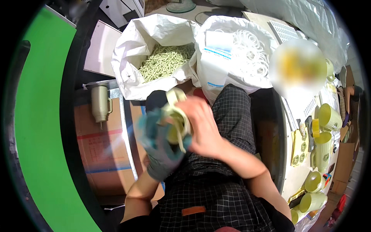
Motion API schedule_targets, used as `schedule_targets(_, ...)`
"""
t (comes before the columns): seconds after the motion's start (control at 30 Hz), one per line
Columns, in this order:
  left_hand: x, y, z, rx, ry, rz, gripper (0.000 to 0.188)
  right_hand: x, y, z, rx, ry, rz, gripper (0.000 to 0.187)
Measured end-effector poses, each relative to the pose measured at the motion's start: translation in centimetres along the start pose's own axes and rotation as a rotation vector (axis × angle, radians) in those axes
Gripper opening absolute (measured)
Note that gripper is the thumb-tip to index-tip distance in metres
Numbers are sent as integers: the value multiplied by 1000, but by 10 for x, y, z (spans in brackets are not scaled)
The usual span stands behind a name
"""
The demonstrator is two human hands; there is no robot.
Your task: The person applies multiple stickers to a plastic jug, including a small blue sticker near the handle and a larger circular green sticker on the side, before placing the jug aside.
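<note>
- The bare right hand (203, 125) has its fingers curled and pressed around a pale green plastic cup lid with a looped strap (177, 121), held above the lap, mid-scene.
- The left hand (160, 145), in a grey-blue knitted glove, cups the lid from the left; its fingers are blurred, so I cannot tell their exact grip.
- Beyond the hands stands an open white woven sack of pale green plastic sticks (164, 60).
- To its right, a white sack of white plastic rings (247, 54).
- Far right, yellow-green plastic mugs (328, 118) stand on a white worktable (297, 174).
- At left, a cream lidded tumbler (100, 104) rests on a cardboard box (104, 154).
</note>
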State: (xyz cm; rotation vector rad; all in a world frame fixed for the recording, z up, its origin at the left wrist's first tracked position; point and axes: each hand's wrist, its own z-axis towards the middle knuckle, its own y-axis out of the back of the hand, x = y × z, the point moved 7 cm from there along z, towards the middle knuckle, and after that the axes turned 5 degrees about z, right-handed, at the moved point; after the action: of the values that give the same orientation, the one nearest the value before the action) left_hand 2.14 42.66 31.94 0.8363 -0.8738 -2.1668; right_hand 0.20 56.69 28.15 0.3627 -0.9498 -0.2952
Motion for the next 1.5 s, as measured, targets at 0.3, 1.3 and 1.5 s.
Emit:
schedule_targets(0.3,52,-29,69,-334,-10,108,102,-31,2,90,-252,103,-17,75)
schedule_targets(1.3,-67,-88,-23,265,-189,-260,96,-202,205,18,-393,-507,-393,18)
schedule_targets(1.5,-55,-92,-27,130,-307,-267,103,-99,109,-44,5,-619,1037,34)
